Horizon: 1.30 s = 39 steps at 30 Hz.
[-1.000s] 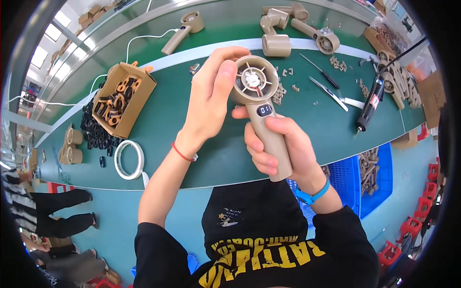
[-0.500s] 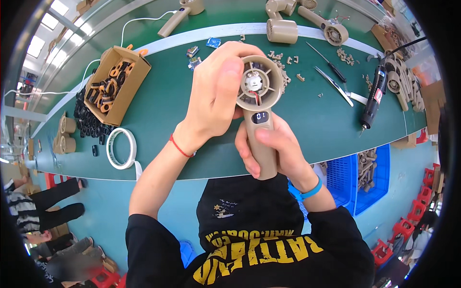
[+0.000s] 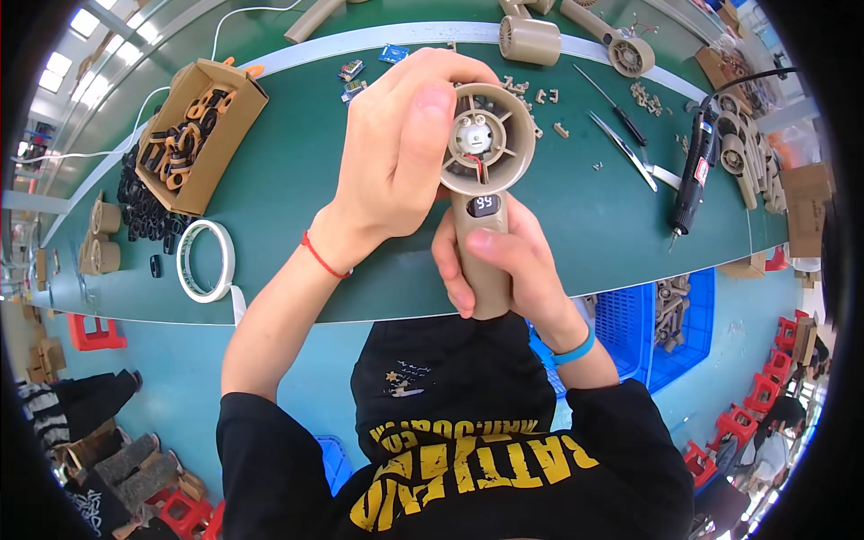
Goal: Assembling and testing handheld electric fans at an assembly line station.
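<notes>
A beige handheld fan (image 3: 483, 284) is held upright in front of me, over the table's near edge. Its round head shows open, with spokes, a white motor in the middle and a red wire. A small lit display sits at the top of the handle. My left hand (image 3: 396, 148) is closed round the left side of the head, its fingertips partly hidden behind. Lower down, my right hand (image 3: 517, 256) grips the handle, the thumb pressed on its front just below the display.
On the green table (image 3: 297, 193) lie a cardboard box (image 3: 220, 148) of black and orange parts, a tape roll (image 3: 184, 261), tweezers (image 3: 625, 153), a screwdriver (image 3: 621, 117), an electric screwdriver (image 3: 695, 175) and small circuit boards (image 3: 393, 53). Blue crates (image 3: 697, 346) stand below at right.
The digits on the fan's display have changed. Both hands keep their hold on the fan, while the table and its contents have shifted slightly up and left in view.
</notes>
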Tool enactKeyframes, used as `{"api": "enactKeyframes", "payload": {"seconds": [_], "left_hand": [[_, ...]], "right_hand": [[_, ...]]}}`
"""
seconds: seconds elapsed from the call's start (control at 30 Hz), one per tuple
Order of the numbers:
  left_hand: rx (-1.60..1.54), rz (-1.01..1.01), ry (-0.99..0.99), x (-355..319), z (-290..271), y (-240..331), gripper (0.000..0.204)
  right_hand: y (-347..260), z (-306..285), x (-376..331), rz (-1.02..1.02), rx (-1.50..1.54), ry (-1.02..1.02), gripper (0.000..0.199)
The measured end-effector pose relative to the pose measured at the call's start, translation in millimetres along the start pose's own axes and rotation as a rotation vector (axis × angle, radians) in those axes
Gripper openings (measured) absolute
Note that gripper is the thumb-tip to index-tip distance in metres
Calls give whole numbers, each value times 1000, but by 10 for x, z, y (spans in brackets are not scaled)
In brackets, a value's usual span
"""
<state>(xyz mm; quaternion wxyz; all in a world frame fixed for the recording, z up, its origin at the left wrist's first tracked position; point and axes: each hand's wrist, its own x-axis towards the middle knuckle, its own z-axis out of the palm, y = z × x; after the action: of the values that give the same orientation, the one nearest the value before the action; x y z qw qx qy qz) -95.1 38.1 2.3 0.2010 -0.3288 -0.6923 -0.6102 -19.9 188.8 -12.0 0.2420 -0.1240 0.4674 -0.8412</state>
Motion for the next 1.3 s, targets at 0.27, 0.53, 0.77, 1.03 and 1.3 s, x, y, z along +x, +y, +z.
{"api": "enactKeyframes", "payload": {"seconds": [0.27,0.53,0.77,1.03,1.3], "left_hand": [[78,78,20,2,-81,18,35],[-380,-600,147,-487,-151,542,60],[-625,-824,90,-900,250,689,98],[-770,-785,20,-1080,186,508,84],[-769,-842,75,-1119,178,543,82]], "right_hand": [[44,98,-40,-58,-134,120,44],[112,25,-112,-60,-81,118,43],[180,237,-218,-34,-180,97,44],[226,167,-184,16,-235,78,51],[224,147,-155,40,-219,88,50]]}}
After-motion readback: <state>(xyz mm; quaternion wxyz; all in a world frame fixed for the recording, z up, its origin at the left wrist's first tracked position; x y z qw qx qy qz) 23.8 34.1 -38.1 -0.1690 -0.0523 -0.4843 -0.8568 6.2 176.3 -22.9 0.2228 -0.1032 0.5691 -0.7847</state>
